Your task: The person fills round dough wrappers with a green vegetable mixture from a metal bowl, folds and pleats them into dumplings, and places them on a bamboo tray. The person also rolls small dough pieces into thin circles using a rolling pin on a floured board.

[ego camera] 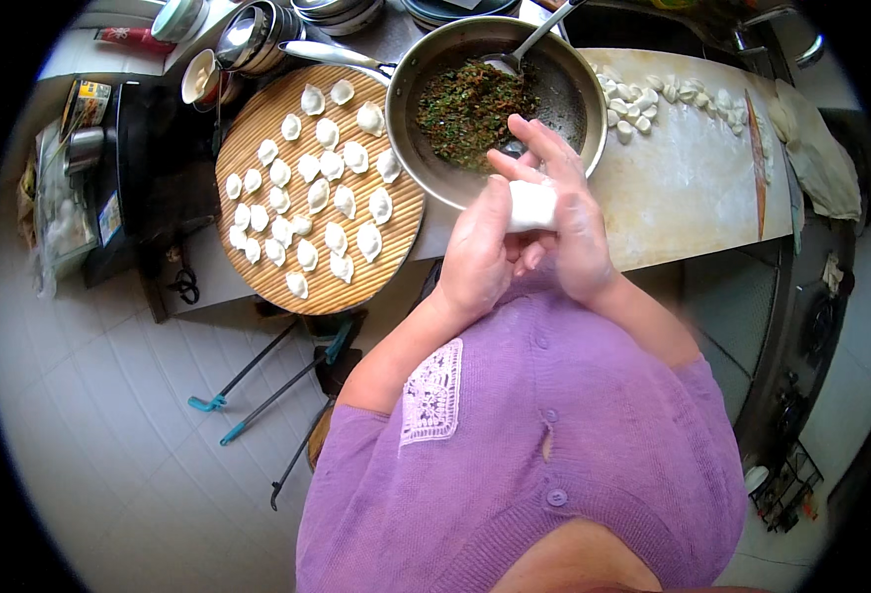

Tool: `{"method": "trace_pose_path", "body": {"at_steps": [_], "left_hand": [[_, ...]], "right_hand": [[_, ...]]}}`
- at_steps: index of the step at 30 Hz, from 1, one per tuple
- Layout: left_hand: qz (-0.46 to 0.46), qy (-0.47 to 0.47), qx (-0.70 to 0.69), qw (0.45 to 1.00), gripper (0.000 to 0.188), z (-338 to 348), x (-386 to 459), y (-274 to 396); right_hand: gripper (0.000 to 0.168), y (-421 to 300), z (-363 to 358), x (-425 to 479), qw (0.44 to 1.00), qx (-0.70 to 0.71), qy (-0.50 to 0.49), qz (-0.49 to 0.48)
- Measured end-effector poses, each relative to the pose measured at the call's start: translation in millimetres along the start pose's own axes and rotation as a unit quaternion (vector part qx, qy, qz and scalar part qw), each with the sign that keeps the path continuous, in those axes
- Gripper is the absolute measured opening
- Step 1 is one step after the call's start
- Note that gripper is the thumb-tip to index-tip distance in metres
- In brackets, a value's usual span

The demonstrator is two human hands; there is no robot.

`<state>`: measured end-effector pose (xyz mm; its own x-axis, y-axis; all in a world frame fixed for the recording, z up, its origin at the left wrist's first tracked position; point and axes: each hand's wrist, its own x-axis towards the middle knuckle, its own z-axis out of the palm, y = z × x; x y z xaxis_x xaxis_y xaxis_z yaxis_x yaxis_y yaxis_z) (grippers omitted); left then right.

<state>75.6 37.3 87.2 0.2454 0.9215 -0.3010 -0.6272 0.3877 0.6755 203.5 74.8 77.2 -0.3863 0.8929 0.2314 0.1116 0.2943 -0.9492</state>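
My left hand [480, 256] and my right hand [573, 215] meet in front of my chest, at the near rim of a steel frying pan [595, 148]. Between them they hold a piece of white dough [532, 206]. My left thumb lies along its left side; the fingers of my right hand reach up past it over the pan. Whether anything is inside the dough is hidden. Chopped green and brown filling [465, 111] fills the left part of the pan, with a metal spoon [513, 59] stuck in it. Flour whitens my fingers.
Left of the pan, a round slatted tray [257, 244] bears several folded dumplings [318, 196]. On the floured board [702, 185] at right are small dough pieces [632, 107] and a wooden rolling pin [756, 167]. Metal bowls [246, 37] stand at the back left.
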Motion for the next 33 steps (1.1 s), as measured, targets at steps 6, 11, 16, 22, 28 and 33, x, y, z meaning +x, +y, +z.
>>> {"method": "trace_pose_path", "body": {"at_steps": [6,11,16,22,28,33], "left_hand": [[-0.006,0.043,0.160,0.986,0.047,-7,-1,0],[-0.041,0.073,0.101,0.991,0.036,-5,3,0],[-0.093,0.030,-0.020,0.995,0.035,-14,4,-3],[-0.080,-0.003,-0.081,0.994,0.039,-13,5,-10],[-0.005,0.064,-0.019,0.998,0.037,-5,-1,-29],[0.039,0.072,0.112,0.990,0.038,-15,-3,-39]], "right_hand": [[0.043,9,-6,-5,0.997,-0.076,-0.032,0.008],[0.040,9,-7,-9,0.991,0.029,-0.066,0.114],[0.041,15,-11,-11,0.981,0.113,-0.055,0.145],[0.032,11,-12,-8,0.927,0.257,-0.103,0.253],[0.024,20,-5,-11,0.975,0.181,-0.074,0.110],[0.025,22,-3,-12,0.989,0.129,-0.070,0.036]]}}
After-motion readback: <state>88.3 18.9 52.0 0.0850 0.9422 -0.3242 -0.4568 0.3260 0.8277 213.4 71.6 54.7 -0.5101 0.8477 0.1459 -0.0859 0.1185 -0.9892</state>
